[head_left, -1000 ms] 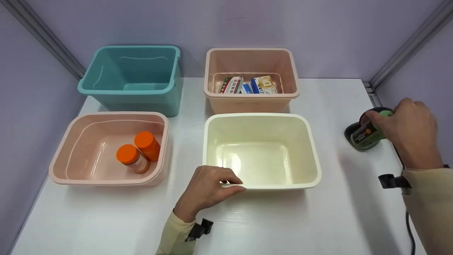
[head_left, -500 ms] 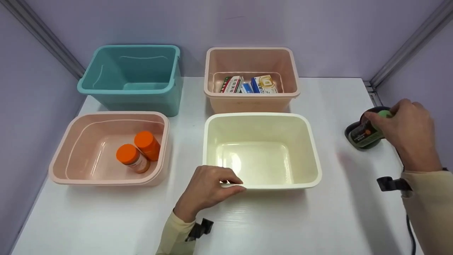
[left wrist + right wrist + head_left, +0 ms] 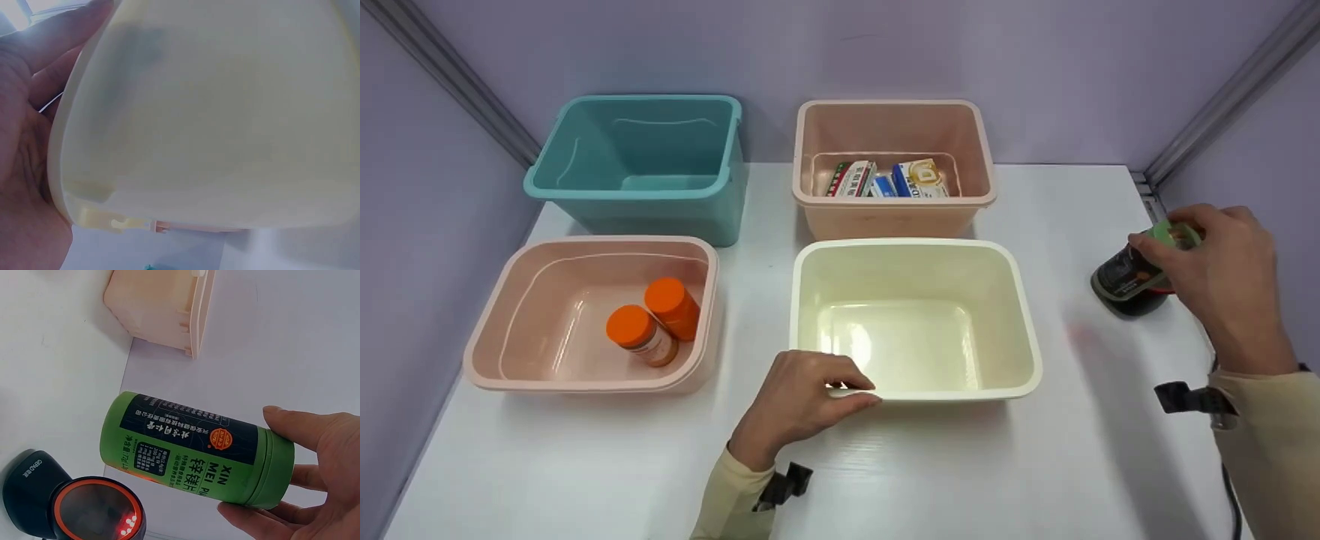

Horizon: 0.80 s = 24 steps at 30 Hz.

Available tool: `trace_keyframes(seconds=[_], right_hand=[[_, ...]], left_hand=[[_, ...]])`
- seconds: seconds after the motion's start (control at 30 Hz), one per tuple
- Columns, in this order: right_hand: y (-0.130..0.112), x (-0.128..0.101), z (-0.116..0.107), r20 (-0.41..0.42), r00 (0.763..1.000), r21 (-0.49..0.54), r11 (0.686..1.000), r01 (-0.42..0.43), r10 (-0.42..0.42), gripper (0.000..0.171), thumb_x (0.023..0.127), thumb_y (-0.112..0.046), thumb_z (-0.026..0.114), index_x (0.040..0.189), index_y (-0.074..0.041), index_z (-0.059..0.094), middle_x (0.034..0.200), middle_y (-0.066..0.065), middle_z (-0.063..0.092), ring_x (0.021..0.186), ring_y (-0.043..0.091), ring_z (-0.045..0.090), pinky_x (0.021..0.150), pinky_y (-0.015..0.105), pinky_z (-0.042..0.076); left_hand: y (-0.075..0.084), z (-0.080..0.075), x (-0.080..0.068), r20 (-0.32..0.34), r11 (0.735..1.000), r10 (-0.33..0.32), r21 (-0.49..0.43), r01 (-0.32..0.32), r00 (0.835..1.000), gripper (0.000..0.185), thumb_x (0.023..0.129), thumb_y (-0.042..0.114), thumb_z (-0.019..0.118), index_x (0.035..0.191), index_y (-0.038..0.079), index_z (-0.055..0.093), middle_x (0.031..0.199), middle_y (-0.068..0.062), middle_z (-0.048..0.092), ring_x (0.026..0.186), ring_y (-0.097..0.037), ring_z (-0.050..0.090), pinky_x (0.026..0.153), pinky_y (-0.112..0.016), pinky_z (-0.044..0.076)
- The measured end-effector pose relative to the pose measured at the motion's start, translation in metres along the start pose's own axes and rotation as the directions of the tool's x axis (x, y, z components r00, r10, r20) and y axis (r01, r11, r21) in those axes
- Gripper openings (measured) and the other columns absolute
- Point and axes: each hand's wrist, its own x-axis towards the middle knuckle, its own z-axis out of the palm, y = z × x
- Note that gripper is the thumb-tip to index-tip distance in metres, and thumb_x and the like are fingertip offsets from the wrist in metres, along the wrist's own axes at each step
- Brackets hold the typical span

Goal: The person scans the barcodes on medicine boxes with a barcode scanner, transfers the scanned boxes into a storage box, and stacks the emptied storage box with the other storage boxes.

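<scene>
The right hand has lifted the green bottle up a little off the black scanner, and the bottle now hangs just over its red light, held by the lid end between thumb and fingers. Closest to the person, the left hand pinches the front rim of the cream tub. The bottle could slip and fall on the scanner, because only its end is held and it leans sideways; farther back sit the two pink tubs and the teal tub.
</scene>
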Motion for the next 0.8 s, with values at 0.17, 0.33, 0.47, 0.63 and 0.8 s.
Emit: trace_keyframes(seconds=[0.17,0.33,0.47,0.63,0.8], right_hand=[[-0.004,-0.002,-0.002,-0.003,1.0,0.014,1.0,0.013,-0.013,0.057,0.093,-0.039,0.065,0.127,0.005,0.059,0.124,0.032,0.047,0.11,0.051,0.043,0.082,0.06,0.039],[-0.008,-0.005,-0.004,-0.008,1.0,0.033,0.999,0.027,-0.027,0.054,0.093,-0.036,0.067,0.127,0.005,0.06,0.126,0.031,0.048,0.111,0.051,0.044,0.082,0.061,0.041],[-0.01,-0.007,-0.004,-0.015,0.999,0.038,0.998,0.05,-0.049,0.054,0.092,-0.037,0.068,0.125,0.005,0.06,0.126,0.029,0.049,0.11,0.05,0.046,0.081,0.059,0.041],[-0.012,-0.01,-0.005,-0.036,0.996,0.054,0.995,0.087,-0.085,0.052,0.089,-0.037,0.072,0.123,0.002,0.064,0.122,0.024,0.054,0.106,0.044,0.051,0.074,0.036,0.039],[-0.017,-0.012,-0.007,-0.046,0.994,0.063,0.992,0.106,-0.103,0.05,0.088,-0.035,0.073,0.123,0.0,0.065,0.12,0.022,0.055,0.105,0.042,0.051,0.07,0.028,0.034]], left_hand=[[0.0,0.0,0.0,0.004,1.0,-0.014,0.002,0.014,1.0,0.015,0.083,0.038,0.078,0.083,0.023,0.079,0.078,0.019,0.068,0.069,0.008,0.057,0.06,-0.018,0.043],[0.0,0.0,0.0,0.002,1.0,-0.015,0.004,0.015,1.0,0.015,0.083,0.038,0.078,0.082,0.023,0.079,0.078,0.019,0.068,0.07,0.008,0.057,0.06,-0.019,0.043],[0.0,0.0,0.0,-0.002,1.0,-0.01,0.003,0.01,1.0,0.014,0.083,0.037,0.078,0.082,0.023,0.079,0.078,0.019,0.068,0.07,0.007,0.058,0.06,-0.019,0.044],[0.0,0.001,0.0,0.003,1.0,-0.009,0.003,0.009,1.0,0.013,0.083,0.037,0.078,0.082,0.023,0.079,0.078,0.019,0.068,0.069,0.007,0.058,0.06,-0.019,0.043],[-0.001,0.001,0.0,0.005,1.0,-0.012,0.005,0.012,1.0,0.015,0.083,0.038,0.078,0.082,0.023,0.079,0.078,0.019,0.068,0.069,0.008,0.057,0.06,-0.018,0.043]])
